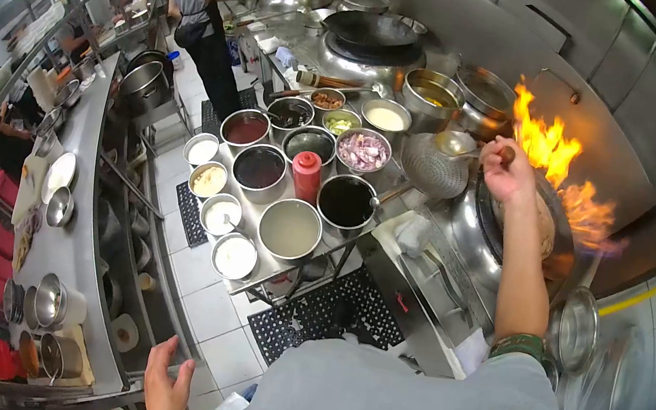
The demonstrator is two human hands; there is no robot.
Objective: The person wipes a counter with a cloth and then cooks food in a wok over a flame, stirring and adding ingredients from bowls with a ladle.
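Note:
My right hand [508, 172] is closed round the wooden-ended handle of a ladle [455, 144], whose metal bowl hangs over a perforated strainer [434, 167]. Just beyond this hand, tall orange flames [551, 142] rise from the wok [549, 207] on the burner, with food partly visible inside. My forearm hides part of the wok. At the lower left, my left hand [166, 385] is held with its fingers apart and nothing in them, near the edge of the steel counter [119, 344].
Bowls of sauces and ingredients cover a steel table [255, 278] in the middle, around a red squeeze bottle [306, 176]. A co-worker [197, 4] stands at the far stove, near another wok [371, 30]. Metal bowls [578, 331] stand at right; a black mat [328, 312] lies below.

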